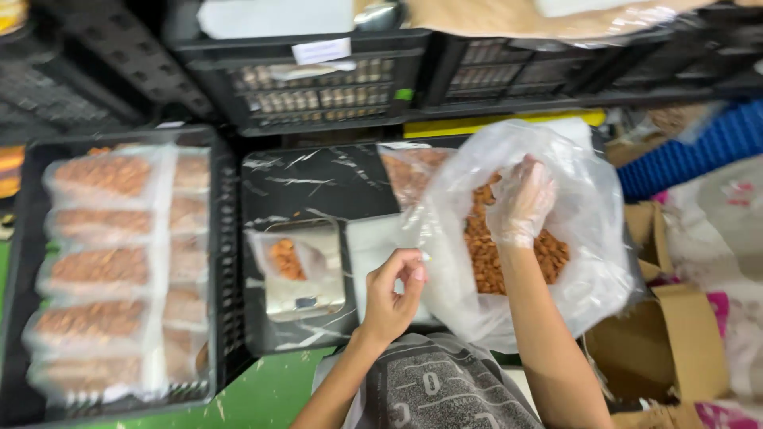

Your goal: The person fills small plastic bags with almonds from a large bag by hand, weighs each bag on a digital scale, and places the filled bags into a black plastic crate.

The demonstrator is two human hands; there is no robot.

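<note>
Right hand (520,202), in a thin clear glove, is plunged into the mouth of the big clear plastic bag (592,238), fingers curled among the brown almonds (485,258) though I cannot tell if they grip any, while the bare left hand (393,290) pinches the bag's near edge. The bag sits right of centre, mouth facing up toward the camera. Left of it, a small open pouch (286,258) of nuts rests on a silver scale (306,274); further left, a black crate (24,262) holds sealed nut packets (99,266) lying flat, long sides running left-right, and a white label (321,50) hangs on the crate behind.
</note>
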